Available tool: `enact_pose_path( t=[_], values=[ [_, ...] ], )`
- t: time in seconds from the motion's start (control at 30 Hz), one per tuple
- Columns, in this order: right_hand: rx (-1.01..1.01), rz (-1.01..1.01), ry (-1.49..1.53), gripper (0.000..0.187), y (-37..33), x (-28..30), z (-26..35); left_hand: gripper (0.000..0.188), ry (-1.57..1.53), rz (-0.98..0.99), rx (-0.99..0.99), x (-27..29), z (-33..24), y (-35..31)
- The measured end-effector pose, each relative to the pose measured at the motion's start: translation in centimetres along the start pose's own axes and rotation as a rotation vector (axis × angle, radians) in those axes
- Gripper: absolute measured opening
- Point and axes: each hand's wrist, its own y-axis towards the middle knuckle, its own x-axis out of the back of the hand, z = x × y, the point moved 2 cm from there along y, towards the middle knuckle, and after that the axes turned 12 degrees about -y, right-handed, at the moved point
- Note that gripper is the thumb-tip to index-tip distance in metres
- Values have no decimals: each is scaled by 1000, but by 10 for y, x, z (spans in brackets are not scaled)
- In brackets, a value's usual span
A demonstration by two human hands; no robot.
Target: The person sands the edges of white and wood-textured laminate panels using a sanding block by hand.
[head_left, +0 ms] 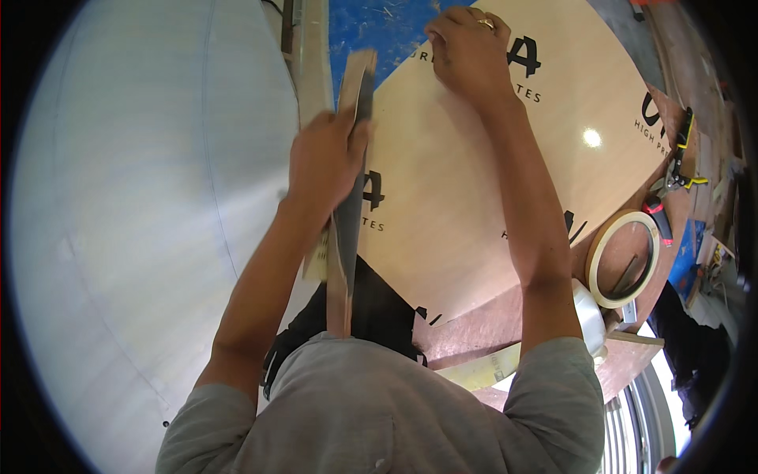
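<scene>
My left hand (324, 162) is closed round a long, narrow strip (345, 245) with a wood-coloured edge and a dark grey face. The strip runs from near my body to beyond the fingers. A pale cream sheet (450, 213) with black printing lies to the right of it. At the sheet's far left edge is my right hand (472, 59), a ring on one finger. Its fingers are curled; whatever is in them, if anything, is hidden.
A large whitish panel (150, 213) fills the left side. Beyond the strip shows a blue surface (379, 35) with scattered shavings. On the right are a tape roll (596, 261), a red-and-black utility knife (657, 220), yellow-handled snips (677, 170) and a white container (588, 316).
</scene>
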Motion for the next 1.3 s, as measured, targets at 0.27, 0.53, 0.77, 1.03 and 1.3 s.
enact_pose_path(
  t=[0.27, 0.53, 0.77, 1.03, 1.3],
  values=[
    [418, 385, -93, 68, -39, 11, 70, 36, -242, -79, 460, 100, 35, -12],
    [498, 697, -81, 90, -48, 45, 96, 36, -302, -128, 524, 106, 65, -27],
    [408, 641, -99, 87, -45, 44, 80, 37, -440, -40, 569, 83, 69, -31],
    [186, 326, -176, 53, -3, 28, 7, 33, -505, 22, 400, 58, 55, -19],
    [-21, -54, -78, 18, 25, 2, -36, 44, -346, 65, -18, -30, -4, 123]
  ],
)
